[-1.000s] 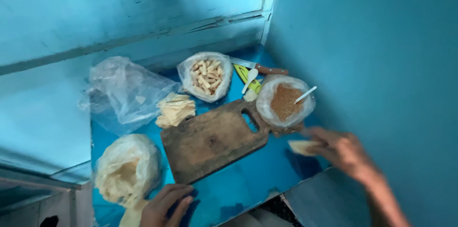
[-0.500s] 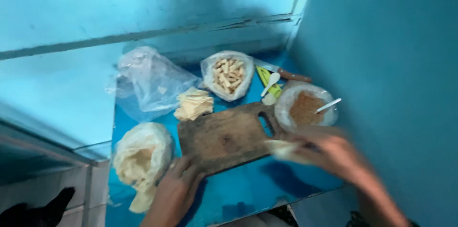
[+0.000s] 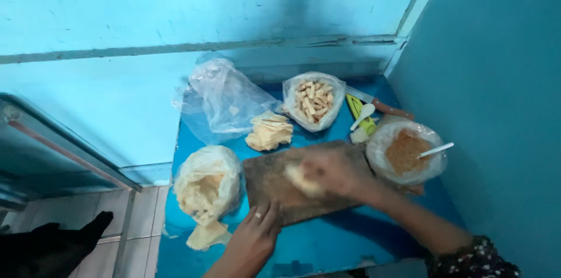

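A dark wooden cutting board point(image 3: 274, 187) lies on a small blue table point(image 3: 327, 243). My left hand point(image 3: 254, 237) rests flat on the board's near left edge, holding nothing. My right hand point(image 3: 327, 173) hovers over the middle of the board, blurred, with a pale thin wrapper sheet point(image 3: 299, 179) pinched in its fingers. A bag of brown crumbly filling point(image 3: 406, 152) with a white spoon point(image 3: 435, 149) stands just right of the board.
A stack of pale wrappers point(image 3: 269, 132) lies behind the board. A bag of short pale sticks point(image 3: 312, 103) and an empty clear bag point(image 3: 225, 100) stand at the back, a full bag of wrappers point(image 3: 207, 184) at left. A knife point(image 3: 380, 104) lies near the corner walls.
My right hand moved left from beside the filling bag to over the board, carrying the pale sheet. My left hand slid up onto the board's edge. The camera shifted closer.
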`<state>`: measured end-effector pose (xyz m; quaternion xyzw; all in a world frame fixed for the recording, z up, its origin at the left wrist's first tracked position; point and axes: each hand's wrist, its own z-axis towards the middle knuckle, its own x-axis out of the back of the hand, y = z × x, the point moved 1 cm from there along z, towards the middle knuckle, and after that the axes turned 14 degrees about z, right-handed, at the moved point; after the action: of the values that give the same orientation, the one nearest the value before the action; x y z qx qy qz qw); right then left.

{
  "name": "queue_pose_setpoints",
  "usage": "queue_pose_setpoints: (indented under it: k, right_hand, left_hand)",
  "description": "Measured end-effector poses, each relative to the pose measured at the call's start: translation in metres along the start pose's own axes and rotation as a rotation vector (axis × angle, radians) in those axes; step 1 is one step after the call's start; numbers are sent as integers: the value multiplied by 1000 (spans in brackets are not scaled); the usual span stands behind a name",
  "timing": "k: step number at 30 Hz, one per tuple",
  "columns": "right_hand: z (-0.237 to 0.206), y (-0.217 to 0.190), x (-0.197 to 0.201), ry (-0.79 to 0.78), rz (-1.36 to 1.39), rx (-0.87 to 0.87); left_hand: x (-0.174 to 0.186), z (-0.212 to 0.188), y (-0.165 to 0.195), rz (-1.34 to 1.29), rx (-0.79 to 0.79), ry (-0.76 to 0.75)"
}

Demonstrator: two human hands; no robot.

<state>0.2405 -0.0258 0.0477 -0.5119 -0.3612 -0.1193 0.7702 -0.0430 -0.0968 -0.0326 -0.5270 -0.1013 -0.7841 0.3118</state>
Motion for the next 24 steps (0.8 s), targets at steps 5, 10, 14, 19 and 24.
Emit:
queue_pose_setpoints:
  k: [5, 10, 14, 19, 24]
  right_hand:
    - [7, 1, 27, 118, -404, -145]
    - [36, -16, 23, 47, 165, -40]
    - [58, -26, -14, -131, 131, 69]
    - [62, -7, 30, 111, -508, -2]
    - [71, -7, 3, 9, -454, 200]
  left_hand:
    - [-2, -24, -4, -11, -35, 88]
    - [-1, -29, -6, 19, -54, 140]
    - [-1, -28, -5, -9, -32, 134]
    - [-4, -24, 4, 85, -49, 137]
    - [-14, -18, 13, 72, -59, 95]
